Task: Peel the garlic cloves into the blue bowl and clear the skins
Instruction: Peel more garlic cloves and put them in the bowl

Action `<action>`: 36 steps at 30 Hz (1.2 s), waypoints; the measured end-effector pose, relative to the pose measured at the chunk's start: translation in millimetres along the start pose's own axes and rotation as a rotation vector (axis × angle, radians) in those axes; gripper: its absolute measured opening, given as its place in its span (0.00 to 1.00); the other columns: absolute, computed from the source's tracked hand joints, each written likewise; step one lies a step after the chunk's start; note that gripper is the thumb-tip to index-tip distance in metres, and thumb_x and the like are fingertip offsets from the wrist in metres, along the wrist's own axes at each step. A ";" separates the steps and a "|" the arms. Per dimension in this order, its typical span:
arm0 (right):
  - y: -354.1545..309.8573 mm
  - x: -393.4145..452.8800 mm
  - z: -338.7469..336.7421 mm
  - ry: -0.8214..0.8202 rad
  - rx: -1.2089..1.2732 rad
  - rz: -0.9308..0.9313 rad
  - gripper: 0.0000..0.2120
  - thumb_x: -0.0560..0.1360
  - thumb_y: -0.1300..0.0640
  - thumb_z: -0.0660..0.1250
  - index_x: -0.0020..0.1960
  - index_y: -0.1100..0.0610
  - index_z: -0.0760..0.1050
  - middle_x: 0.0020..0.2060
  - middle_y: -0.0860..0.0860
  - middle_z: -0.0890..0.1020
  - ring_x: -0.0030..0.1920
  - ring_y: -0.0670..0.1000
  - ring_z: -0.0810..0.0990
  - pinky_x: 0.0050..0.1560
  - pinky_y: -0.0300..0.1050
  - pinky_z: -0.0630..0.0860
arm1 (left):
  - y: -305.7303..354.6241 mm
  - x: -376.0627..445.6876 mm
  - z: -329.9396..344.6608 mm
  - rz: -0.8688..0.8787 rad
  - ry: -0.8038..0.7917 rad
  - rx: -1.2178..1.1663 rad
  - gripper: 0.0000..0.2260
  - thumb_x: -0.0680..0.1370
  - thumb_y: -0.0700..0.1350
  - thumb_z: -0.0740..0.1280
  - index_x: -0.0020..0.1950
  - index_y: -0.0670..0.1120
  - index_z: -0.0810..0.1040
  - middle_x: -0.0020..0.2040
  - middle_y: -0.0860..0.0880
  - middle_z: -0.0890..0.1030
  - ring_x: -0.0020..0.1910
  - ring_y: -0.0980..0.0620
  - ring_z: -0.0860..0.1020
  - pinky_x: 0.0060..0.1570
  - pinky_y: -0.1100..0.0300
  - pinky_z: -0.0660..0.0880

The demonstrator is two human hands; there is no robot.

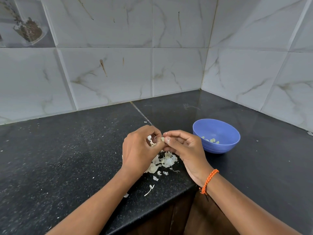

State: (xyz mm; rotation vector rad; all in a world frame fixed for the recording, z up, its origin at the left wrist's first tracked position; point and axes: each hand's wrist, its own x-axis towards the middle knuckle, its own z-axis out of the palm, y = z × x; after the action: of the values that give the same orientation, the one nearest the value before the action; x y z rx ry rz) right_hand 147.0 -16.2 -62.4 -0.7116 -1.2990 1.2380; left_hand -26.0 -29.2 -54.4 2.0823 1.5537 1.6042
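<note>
fingers [166, 139] pinching one clove [162, 139], one blue bowl [218, 146]

Both forearms enter from bottom edge of frame, converge at centre. Left hand [139, 150]: back toward camera, fingers curled inward, thumb and fingertips pinched together at upper right of hand. Right hand [183, 146]: palm side turned left, thumb [169, 140] on top, fingers curled beneath, pinching at same spot. Fingertips of both hands touch. Right wrist: orange braided band [209, 180], loose end hanging. Both forearms bare, no sleeves visible.
</note>
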 end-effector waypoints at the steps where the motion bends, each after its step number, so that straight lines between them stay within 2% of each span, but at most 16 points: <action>1: -0.2 0.3 -0.2 -0.002 0.005 0.008 0.08 0.78 0.66 0.74 0.57 0.64 0.85 0.49 0.62 0.88 0.51 0.58 0.88 0.52 0.47 0.85 | -0.3 -0.1 0.3 0.010 0.005 0.005 0.05 0.76 0.56 0.73 0.43 0.57 0.81 0.40 0.59 0.82 0.34 0.53 0.78 0.34 0.57 0.75; 8: -1.2 1.1 -1.6 -0.009 0.011 0.003 0.11 0.78 0.67 0.75 0.60 0.63 0.84 0.50 0.63 0.88 0.53 0.60 0.88 0.53 0.46 0.84 | 2.0 -0.7 -0.8 0.001 0.019 -0.041 0.06 0.75 0.57 0.70 0.42 0.56 0.80 0.40 0.58 0.83 0.33 0.51 0.79 0.34 0.54 0.77; 12: -1.5 0.7 -2.3 0.016 -0.053 -0.041 0.11 0.77 0.66 0.76 0.60 0.62 0.84 0.50 0.59 0.89 0.53 0.59 0.89 0.56 0.46 0.84 | 2.2 0.4 -1.8 -0.120 -0.044 -0.130 0.05 0.80 0.48 0.70 0.46 0.57 0.82 0.45 0.59 0.85 0.31 0.50 0.81 0.36 0.48 0.80; 14: -1.4 0.5 -2.9 0.026 -0.098 -0.078 0.10 0.78 0.66 0.75 0.58 0.62 0.85 0.51 0.57 0.89 0.54 0.58 0.89 0.56 0.47 0.85 | 2.7 1.7 -3.3 -0.189 -0.105 -0.179 0.09 0.81 0.44 0.70 0.51 0.59 0.85 0.47 0.59 0.87 0.29 0.48 0.83 0.34 0.51 0.79; 17: 1.4 1.0 -4.0 0.046 -0.157 -0.127 0.07 0.78 0.67 0.75 0.56 0.63 0.86 0.51 0.56 0.89 0.53 0.57 0.89 0.56 0.48 0.85 | 1.9 2.5 -3.6 -0.240 -0.182 -0.243 0.07 0.82 0.44 0.72 0.51 0.56 0.88 0.46 0.57 0.88 0.28 0.49 0.85 0.34 0.56 0.77; 19: 3.6 1.9 -4.3 0.064 -0.206 -0.161 0.06 0.78 0.68 0.75 0.54 0.61 0.86 0.51 0.55 0.88 0.52 0.56 0.89 0.56 0.49 0.85 | 0.6 2.7 -2.5 -0.276 -0.207 -0.294 0.06 0.82 0.45 0.74 0.49 0.53 0.89 0.46 0.56 0.89 0.29 0.47 0.85 0.33 0.54 0.78; 23: 5.6 2.4 -5.7 0.100 -0.304 -0.217 0.07 0.78 0.68 0.74 0.53 0.59 0.87 0.48 0.52 0.89 0.52 0.53 0.88 0.53 0.44 0.84 | -0.4 3.9 -1.4 -0.347 -0.199 -0.421 0.03 0.81 0.44 0.77 0.49 0.48 0.91 0.45 0.51 0.90 0.30 0.44 0.85 0.34 0.45 0.80; 27: 8.8 2.2 -6.0 0.147 -0.391 -0.260 0.08 0.79 0.68 0.74 0.52 0.57 0.86 0.45 0.50 0.89 0.50 0.53 0.88 0.52 0.50 0.86 | -0.2 2.8 -0.5 -0.315 -0.174 -0.390 0.02 0.79 0.44 0.78 0.47 0.49 0.91 0.43 0.53 0.89 0.30 0.45 0.85 0.33 0.43 0.81; 30: 11.7 2.3 -5.2 0.164 -0.420 -0.264 0.07 0.79 0.67 0.74 0.52 0.56 0.86 0.45 0.49 0.89 0.48 0.54 0.89 0.52 0.55 0.87 | 0.2 1.3 0.9 -0.304 -0.173 -0.370 0.02 0.80 0.45 0.78 0.51 0.50 0.91 0.45 0.55 0.90 0.30 0.47 0.86 0.32 0.39 0.82; 33: 13.6 1.5 -4.0 0.177 -0.469 -0.266 0.06 0.79 0.65 0.75 0.52 0.55 0.87 0.44 0.48 0.89 0.47 0.52 0.89 0.50 0.55 0.87 | 1.5 -0.1 1.7 -0.299 -0.168 -0.363 0.03 0.80 0.44 0.78 0.52 0.50 0.91 0.44 0.55 0.90 0.33 0.49 0.87 0.33 0.37 0.83; 36: 13.7 0.5 -2.7 0.185 -0.530 -0.281 0.04 0.79 0.63 0.75 0.52 0.55 0.87 0.44 0.47 0.89 0.46 0.50 0.89 0.49 0.53 0.87 | 1.1 0.0 3.3 -0.303 -0.148 -0.377 0.04 0.80 0.43 0.78 0.53 0.49 0.91 0.44 0.55 0.90 0.37 0.52 0.88 0.38 0.42 0.86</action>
State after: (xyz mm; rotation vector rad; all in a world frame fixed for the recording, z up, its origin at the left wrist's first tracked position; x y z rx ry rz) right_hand 145.8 -11.5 -75.5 -0.9513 -1.5244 0.5852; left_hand -22.8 -28.2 -55.1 1.6406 1.3186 1.4612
